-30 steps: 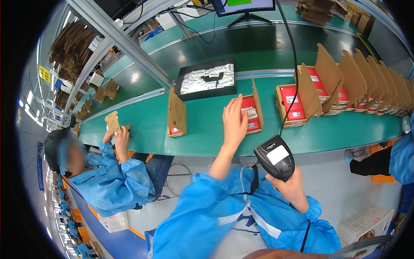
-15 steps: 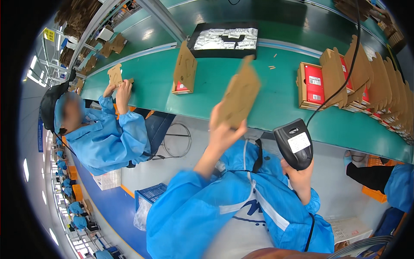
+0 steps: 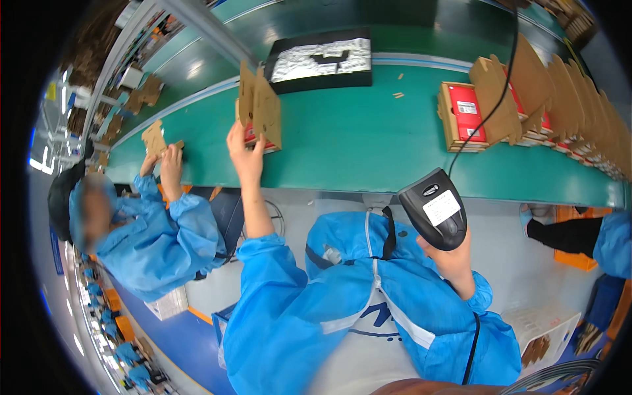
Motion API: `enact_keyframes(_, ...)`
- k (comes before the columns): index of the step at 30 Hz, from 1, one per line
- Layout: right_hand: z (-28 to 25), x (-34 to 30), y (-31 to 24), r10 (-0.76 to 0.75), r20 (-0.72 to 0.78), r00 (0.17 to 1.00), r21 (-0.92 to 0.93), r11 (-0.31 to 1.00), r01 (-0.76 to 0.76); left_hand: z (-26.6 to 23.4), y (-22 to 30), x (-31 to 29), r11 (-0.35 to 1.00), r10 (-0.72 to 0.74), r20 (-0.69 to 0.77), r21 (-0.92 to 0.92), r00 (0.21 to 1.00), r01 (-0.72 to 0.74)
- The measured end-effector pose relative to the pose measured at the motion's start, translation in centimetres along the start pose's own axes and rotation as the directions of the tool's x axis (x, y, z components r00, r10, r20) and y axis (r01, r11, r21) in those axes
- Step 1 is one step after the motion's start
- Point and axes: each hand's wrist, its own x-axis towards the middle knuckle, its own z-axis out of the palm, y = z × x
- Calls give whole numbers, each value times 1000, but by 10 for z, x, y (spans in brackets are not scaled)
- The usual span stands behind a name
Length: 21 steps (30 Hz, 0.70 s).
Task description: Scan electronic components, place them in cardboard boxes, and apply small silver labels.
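Observation:
My left hand (image 3: 246, 155) grips a brown cardboard box (image 3: 268, 117) low down, its flat lid standing up. It is on the green table, right beside another upright cardboard lid (image 3: 245, 92); some red shows low between my fingers. My right hand (image 3: 453, 255) is wrapped round a black handheld barcode scanner (image 3: 431, 214) with a white label on it, held off the table's near edge. A dark cable (image 3: 490, 117) runs up from the scanner.
Open cardboard boxes with red contents (image 3: 466, 113) stand in a row at right. A black tray (image 3: 280, 56) of small white packets lies at the back, with small tan scraps (image 3: 398, 96) near it. At left a co-worker (image 3: 145, 224) handles cardboard (image 3: 154, 139).
My left hand has carried the cardboard box leftward and set it beside the box standing there. The scanner stays in my right hand, nearly unmoved; the view has shifted slightly.

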Motion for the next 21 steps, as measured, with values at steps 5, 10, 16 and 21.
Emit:
enact_keyframes(5,-2,-2,-1,30,-96,995,75,997,-23,-56,48,-7,930,-109,-297,-368,949,-8)
enact_keyframes(10,-18,-13,14,4,-235,972,4,1000,-3,28,174,-40,858,59,126,-514,990,15)
enact_keyframes(16,-51,-41,-4,-32,-211,977,-328,944,-40,166,275,21,833,-17,868,-263,496,487)
enact_keyframes(21,-42,-47,0,47,-160,986,-380,919,-106,179,256,33,541,111,905,-401,410,739)
